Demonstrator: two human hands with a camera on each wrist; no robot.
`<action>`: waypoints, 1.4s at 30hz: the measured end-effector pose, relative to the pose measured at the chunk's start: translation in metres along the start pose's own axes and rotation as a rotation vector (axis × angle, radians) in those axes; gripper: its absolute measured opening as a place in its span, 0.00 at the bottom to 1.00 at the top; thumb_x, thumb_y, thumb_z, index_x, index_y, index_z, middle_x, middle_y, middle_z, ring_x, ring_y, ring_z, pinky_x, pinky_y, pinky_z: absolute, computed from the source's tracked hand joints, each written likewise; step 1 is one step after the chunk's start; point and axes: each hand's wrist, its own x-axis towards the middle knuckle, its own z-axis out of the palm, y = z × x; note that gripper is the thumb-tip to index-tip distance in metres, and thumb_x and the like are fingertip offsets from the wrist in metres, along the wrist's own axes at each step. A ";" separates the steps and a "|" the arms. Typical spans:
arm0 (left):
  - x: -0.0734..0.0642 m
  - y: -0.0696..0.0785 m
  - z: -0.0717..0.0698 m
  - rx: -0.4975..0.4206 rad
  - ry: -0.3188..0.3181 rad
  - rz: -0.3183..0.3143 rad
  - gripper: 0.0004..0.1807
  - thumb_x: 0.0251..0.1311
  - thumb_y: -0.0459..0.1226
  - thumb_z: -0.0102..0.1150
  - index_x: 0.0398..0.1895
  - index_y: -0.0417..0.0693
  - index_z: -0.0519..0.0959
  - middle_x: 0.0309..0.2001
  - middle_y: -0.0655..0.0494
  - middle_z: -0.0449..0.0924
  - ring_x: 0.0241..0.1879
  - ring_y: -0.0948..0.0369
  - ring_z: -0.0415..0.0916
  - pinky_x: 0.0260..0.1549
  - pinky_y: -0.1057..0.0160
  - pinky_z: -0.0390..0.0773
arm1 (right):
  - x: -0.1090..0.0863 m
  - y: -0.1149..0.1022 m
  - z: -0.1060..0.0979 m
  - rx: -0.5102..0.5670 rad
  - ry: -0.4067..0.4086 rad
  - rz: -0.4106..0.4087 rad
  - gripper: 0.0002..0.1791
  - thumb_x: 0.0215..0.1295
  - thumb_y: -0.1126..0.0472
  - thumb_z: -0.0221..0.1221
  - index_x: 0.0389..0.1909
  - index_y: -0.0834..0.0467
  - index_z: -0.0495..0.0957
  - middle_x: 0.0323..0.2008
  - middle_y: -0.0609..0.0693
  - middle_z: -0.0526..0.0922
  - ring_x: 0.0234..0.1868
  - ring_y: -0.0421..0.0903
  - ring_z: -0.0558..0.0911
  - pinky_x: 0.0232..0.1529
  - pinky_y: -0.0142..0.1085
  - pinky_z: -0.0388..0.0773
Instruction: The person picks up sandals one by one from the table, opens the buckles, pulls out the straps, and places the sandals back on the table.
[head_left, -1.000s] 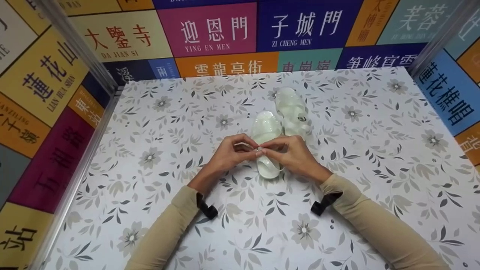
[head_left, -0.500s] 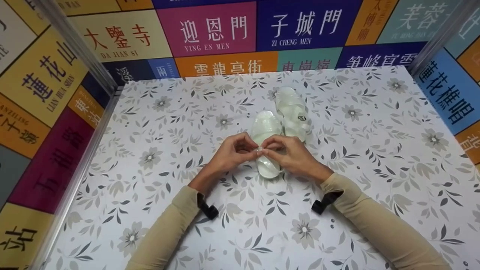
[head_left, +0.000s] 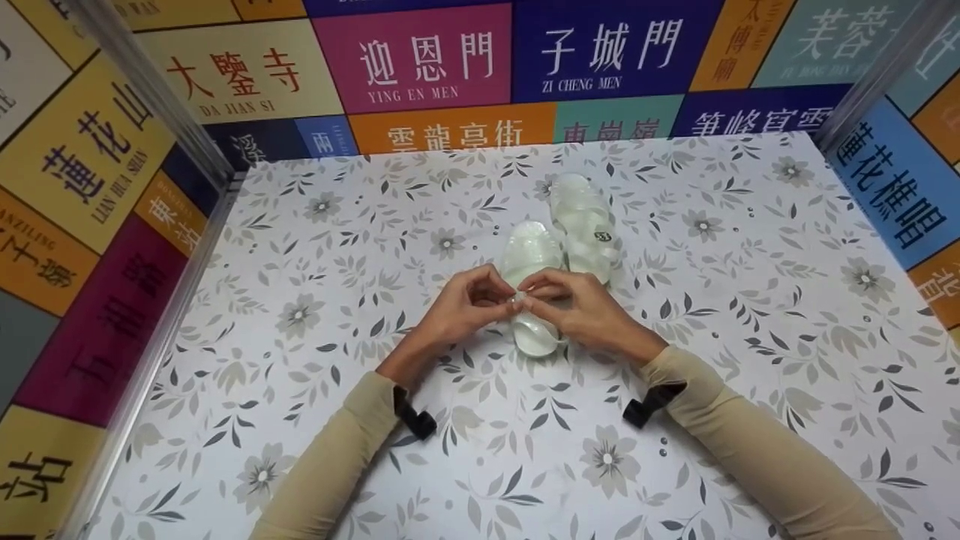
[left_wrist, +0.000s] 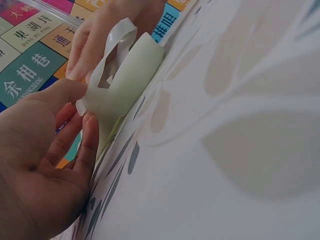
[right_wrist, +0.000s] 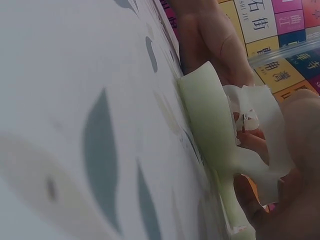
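Observation:
A pale green, translucent sandal (head_left: 537, 341) lies on the table with its heel toward me. At its ankle strap (left_wrist: 119, 37), my left hand (head_left: 459, 306) and right hand (head_left: 589, 306) meet, fingertips almost touching. Each hand pinches a part of the strap between thumb and fingers on the sandal's left side. In the right wrist view a small metal buckle (right_wrist: 246, 121) shows on the strap. Fingers hide just how the strap end sits at the buckle. The other sandal (head_left: 585, 217), with a dark round mark on its strap, lies beyond and to the right.
A white cloth with grey leaves and flowers covers the table (head_left: 360, 450). Panels with coloured sign blocks (head_left: 427, 60) close off the back and both sides. A black wrist camera (head_left: 416, 421) hangs under each sleeve.
Both hands stay at the strap in nearly the same place, with only slight finger shifts. The sandals have not moved visibly.

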 end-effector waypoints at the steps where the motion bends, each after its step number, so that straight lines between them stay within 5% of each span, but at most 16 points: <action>1: 0.000 0.000 0.000 0.003 -0.003 0.000 0.12 0.66 0.32 0.75 0.44 0.36 0.80 0.45 0.47 0.90 0.42 0.55 0.89 0.46 0.58 0.90 | 0.000 0.000 0.000 0.003 0.003 -0.007 0.14 0.76 0.50 0.68 0.56 0.50 0.86 0.49 0.44 0.94 0.55 0.43 0.92 0.66 0.43 0.84; 16: -0.001 0.001 -0.002 0.024 -0.031 0.006 0.11 0.67 0.32 0.73 0.44 0.38 0.80 0.47 0.46 0.91 0.44 0.53 0.89 0.49 0.54 0.91 | -0.002 0.002 -0.006 0.025 -0.052 0.029 0.10 0.76 0.54 0.67 0.54 0.49 0.82 0.50 0.41 0.93 0.58 0.43 0.90 0.69 0.49 0.82; 42: 0.000 0.000 -0.001 -0.010 -0.018 -0.034 0.12 0.66 0.30 0.74 0.46 0.38 0.80 0.47 0.44 0.92 0.44 0.55 0.90 0.47 0.55 0.91 | -0.004 0.005 -0.006 0.026 -0.029 0.014 0.11 0.81 0.55 0.61 0.56 0.54 0.78 0.47 0.43 0.94 0.58 0.45 0.90 0.70 0.50 0.76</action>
